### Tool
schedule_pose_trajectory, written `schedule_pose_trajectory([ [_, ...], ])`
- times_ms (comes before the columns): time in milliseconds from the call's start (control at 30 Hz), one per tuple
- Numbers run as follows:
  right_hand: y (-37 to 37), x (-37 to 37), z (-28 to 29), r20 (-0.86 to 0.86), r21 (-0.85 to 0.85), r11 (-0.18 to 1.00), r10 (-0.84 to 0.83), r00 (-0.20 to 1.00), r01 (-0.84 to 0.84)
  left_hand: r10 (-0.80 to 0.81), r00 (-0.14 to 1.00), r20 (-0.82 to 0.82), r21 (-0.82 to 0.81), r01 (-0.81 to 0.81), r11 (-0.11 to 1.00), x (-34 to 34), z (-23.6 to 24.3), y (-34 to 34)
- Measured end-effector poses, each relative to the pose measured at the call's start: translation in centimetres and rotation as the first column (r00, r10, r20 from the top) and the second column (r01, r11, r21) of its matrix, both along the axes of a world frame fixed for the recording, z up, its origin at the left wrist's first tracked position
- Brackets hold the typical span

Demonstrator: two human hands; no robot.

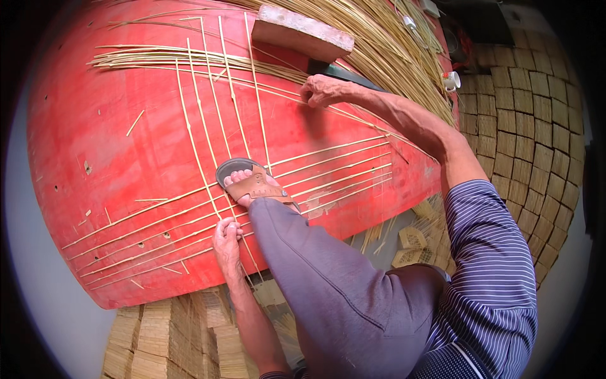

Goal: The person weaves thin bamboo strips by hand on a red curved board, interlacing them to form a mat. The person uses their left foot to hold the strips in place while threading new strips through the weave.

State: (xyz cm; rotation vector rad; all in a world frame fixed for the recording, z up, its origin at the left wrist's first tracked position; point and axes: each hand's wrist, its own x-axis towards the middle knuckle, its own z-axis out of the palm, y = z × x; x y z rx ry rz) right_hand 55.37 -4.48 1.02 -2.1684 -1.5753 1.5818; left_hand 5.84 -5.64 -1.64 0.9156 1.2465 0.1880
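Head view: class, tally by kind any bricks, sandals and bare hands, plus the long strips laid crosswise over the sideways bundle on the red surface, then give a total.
Long crosswise strips: 5
Brick: 1
Sandal: 1
Bare hands: 2 (left hand, right hand)
Total: 9

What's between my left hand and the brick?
In the head view: your sandaled foot, a few strips, some red board, then a thin bundle near the brick.
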Motion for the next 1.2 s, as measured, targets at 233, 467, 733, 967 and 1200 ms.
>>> schedule_pose_trajectory([
  [233, -3.7, 1.8, 6.1, 0.044, -0.277, 0.929, -0.243, 0.969, 0.246, 0.029, 0.999, 0.038, -0.053, -0.027, 0.998, 0.2, -0.7, -0.1],
  [467, -8.5, 4.1, 10.8, 0.182, -0.302, 0.917, -0.214, 0.960, 0.262, 0.027, 0.999, 0.042, -0.026, -0.026, 0.999, 2.0, 1.0, 1.3],
  [733, -10.8, 3.2, 14.1, 0.237, -0.252, 0.938, -0.180, 0.955, 0.239, -0.029, 0.997, 0.076, 0.035, 0.026, 0.999, 5.0, 4.4, 3.5],
  [967, -0.6, -9.3, 13.3, -0.007, 0.390, 0.901, 0.210, 0.978, -0.190, -0.100, 0.930, 0.355, 0.108, 0.066, 0.992, 12.8, 10.7, 5.4],
  [1200, 4.7, -20.3, 7.7, -0.369, 0.610, 0.780, 0.123, 0.921, 0.140, 0.152, 0.927, 0.342, 0.319, -0.267, 0.910, 11.0, 7.8, 10.1],
])
